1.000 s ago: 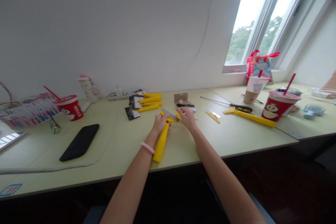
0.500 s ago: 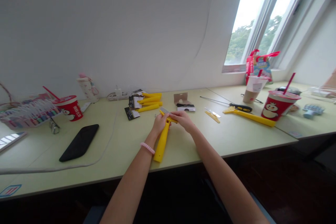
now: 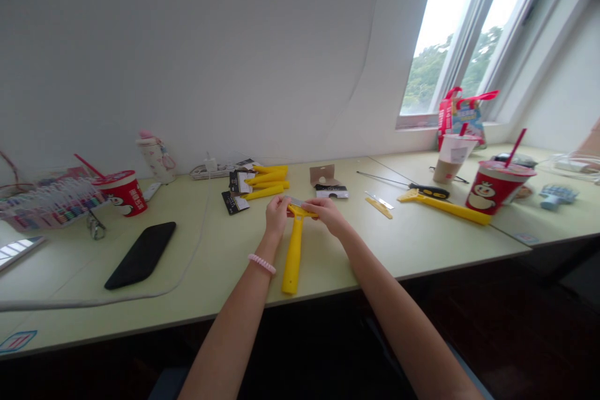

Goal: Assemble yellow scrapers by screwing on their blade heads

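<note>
A yellow plastic scraper point(image 3: 293, 262) lies with its long handle pointing toward me and its head between my hands. My left hand point(image 3: 277, 214) is closed around the left end of the head, by a thin metal blade point(image 3: 295, 202) that is mostly hidden by my fingers. My right hand point(image 3: 327, 215) pinches the yellow head's right end. The handle's tip rests on the pale green desk point(image 3: 356, 250). A pink bracelet point(image 3: 261, 264) circles my left wrist.
Behind my hands lie several yellow handles point(image 3: 266, 179) and packaged blades point(image 3: 235, 202). To the right are a finished yellow scraper point(image 3: 445, 207), a screwdriver point(image 3: 429, 191) and red cups point(image 3: 494, 187). A black phone point(image 3: 140, 255) lies left.
The scraper has swung from leaning left to nearly straight toward me, its handle tip moving right. My hands have closed in on its head, and the blade is now mostly covered.
</note>
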`<state>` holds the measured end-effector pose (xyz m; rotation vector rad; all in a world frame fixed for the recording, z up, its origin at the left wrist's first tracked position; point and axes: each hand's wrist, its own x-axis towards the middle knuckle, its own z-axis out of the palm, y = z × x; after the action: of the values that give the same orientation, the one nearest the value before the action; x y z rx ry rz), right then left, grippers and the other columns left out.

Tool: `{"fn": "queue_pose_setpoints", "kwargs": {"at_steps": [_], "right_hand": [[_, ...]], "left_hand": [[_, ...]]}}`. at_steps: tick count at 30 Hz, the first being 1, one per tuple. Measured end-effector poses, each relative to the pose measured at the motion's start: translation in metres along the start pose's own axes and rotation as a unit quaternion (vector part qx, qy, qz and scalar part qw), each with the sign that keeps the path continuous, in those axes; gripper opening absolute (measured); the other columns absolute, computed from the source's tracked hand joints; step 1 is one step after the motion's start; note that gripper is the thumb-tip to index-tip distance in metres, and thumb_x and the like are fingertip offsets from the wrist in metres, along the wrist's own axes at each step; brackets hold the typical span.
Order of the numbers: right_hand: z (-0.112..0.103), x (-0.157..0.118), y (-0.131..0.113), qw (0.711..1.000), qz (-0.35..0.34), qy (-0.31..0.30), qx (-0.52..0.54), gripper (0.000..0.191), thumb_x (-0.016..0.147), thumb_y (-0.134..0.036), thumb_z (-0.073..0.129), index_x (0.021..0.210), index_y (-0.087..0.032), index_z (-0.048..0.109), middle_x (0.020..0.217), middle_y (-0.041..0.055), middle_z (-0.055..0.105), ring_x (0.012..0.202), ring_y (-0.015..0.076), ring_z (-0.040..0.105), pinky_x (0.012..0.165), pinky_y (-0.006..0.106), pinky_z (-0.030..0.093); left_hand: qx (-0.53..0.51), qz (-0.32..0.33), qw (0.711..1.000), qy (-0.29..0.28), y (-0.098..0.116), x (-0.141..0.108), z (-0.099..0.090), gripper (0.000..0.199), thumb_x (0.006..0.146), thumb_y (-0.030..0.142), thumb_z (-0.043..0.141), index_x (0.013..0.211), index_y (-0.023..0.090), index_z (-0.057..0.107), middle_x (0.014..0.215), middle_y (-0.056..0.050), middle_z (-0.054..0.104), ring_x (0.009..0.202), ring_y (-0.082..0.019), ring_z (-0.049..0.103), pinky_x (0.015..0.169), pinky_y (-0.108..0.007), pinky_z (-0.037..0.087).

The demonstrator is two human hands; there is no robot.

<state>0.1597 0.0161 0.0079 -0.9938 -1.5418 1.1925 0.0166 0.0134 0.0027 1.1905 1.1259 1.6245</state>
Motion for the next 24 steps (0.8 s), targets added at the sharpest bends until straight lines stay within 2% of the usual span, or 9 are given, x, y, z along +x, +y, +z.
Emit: {"fn": "queue_pose_setpoints", "kwargs": {"at_steps": [6,16,19,24], "right_hand": [[-0.003,0.001,0.000,0.993,0.083,0.025,0.077,0.018,0.066,-0.034,0.062,0.069,-0.016,0.064,0.068,0.0027,0.060,0.062,0.0101,0.054,0.055,0.021,0.040],[0.001,0.001,-0.001,0.995,0.060,0.051,0.069,0.014,0.063,-0.027,0.060,0.057,-0.014,0.055,0.054,-0.0021,0.048,0.051,0.0060,0.042,0.046,0.020,0.029],[0.000,0.003,0.000,0.994,0.055,0.064,0.069,0.015,0.062,-0.027,0.060,0.057,-0.015,0.054,0.053,-0.0033,0.045,0.050,0.0058,0.040,0.047,0.020,0.028],[-0.001,0.004,0.002,0.993,0.040,0.083,0.077,0.016,0.061,-0.028,0.060,0.056,-0.016,0.050,0.052,-0.0049,0.042,0.048,0.0055,0.038,0.046,0.021,0.027]], "left_hand": [[-0.009,0.067,0.996,0.060,-0.002,0.004,-0.003,0.018,0.069,0.031,0.055,0.063,0.015,0.047,0.055,0.003,0.050,0.046,-0.008,0.049,0.046,-0.020,0.040],[-0.005,0.062,0.995,0.073,-0.002,0.002,-0.001,0.020,0.069,0.032,0.056,0.063,0.016,0.046,0.053,0.003,0.050,0.045,-0.008,0.049,0.046,-0.020,0.040],[-0.039,0.017,0.998,0.046,-0.002,0.000,0.000,0.023,0.069,0.037,0.057,0.069,0.016,0.048,0.062,0.001,0.055,0.051,-0.009,0.053,0.048,-0.020,0.043],[-0.068,-0.091,0.992,-0.063,0.001,-0.007,0.007,0.031,0.068,0.041,0.059,0.081,0.015,0.050,0.067,-0.003,0.060,0.048,-0.011,0.056,0.045,-0.022,0.044]]}}
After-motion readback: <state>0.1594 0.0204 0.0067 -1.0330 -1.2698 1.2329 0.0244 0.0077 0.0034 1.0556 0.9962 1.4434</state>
